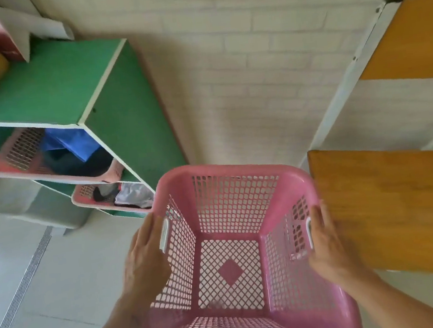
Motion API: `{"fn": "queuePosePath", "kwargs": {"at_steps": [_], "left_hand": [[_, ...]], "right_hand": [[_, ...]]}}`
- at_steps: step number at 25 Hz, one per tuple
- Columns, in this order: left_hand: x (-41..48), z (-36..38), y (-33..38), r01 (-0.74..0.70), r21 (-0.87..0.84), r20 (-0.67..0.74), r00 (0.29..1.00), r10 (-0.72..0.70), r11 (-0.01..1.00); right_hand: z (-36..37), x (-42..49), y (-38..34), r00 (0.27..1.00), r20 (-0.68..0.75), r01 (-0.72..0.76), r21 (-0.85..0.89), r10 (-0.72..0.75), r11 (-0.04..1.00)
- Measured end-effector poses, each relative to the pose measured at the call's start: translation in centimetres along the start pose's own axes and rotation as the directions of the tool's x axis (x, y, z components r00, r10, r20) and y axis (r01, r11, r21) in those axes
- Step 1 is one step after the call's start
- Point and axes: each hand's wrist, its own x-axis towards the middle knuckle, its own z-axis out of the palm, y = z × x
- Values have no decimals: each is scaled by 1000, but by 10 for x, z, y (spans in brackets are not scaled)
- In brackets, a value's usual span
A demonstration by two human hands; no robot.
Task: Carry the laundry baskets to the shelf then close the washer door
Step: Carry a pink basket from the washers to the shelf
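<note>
The left hand (144, 254) and the right hand (328, 243) press flat on the two sides of an empty pink basket (228, 189), holding it up near the camera; the green shelf (128, 119) stands far left with two more pink baskets inside.

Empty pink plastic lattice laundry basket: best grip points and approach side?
The white handle slots high on the two opposite side walls of the pink plastic lattice laundry basket. Come from outside, one hand per side, as the left hand and right hand do; its width suits two hands.
</note>
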Motion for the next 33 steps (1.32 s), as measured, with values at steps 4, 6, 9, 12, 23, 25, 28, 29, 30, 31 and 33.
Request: {"fn": "queuePosePath", "kwargs": {"at_steps": [4,6,9,12,23,25,28,29,30,31,33], "left_hand": [[62,65,-34,-82,-35,9,997,82,996],[82,88,-45,-87,-46,15,996,88,995],[108,117,-58,-68,-61,34,997,70,996],[117,135,-67,-31,-59,66,997,35,998],[133,50,-7,183,-302,270,958,-100,936],[133,5,38,128,-405,289,957,-6,905],[118,-68,114,-11,-455,367,909,198,891],[108,-90,137,-68,-453,381,887,262,889],[97,-108,160,-127,-452,383,866,321,883],[87,-123,183,-186,-449,380,845,375,874],[61,-144,235,-299,-441,371,798,475,847]], "right_hand": [[43,50,-14,998,-15,-67,-48,67,997],[60,70,-21,996,-19,-87,-68,86,994],[82,96,-33,994,7,-112,-72,113,991],[97,113,-40,990,57,-127,-70,131,989],[-3,73,-49,989,109,-120,244,96,962],[-56,47,-50,979,140,-188,342,148,920],[-131,-11,-44,974,130,-225,431,187,874],[-151,-33,-40,976,116,-217,456,184,863],[-168,-56,-33,977,104,-213,476,186,853],[-183,-76,-25,977,86,-210,492,193,845],[-209,-123,2,970,30,-220,526,241,822]]}}
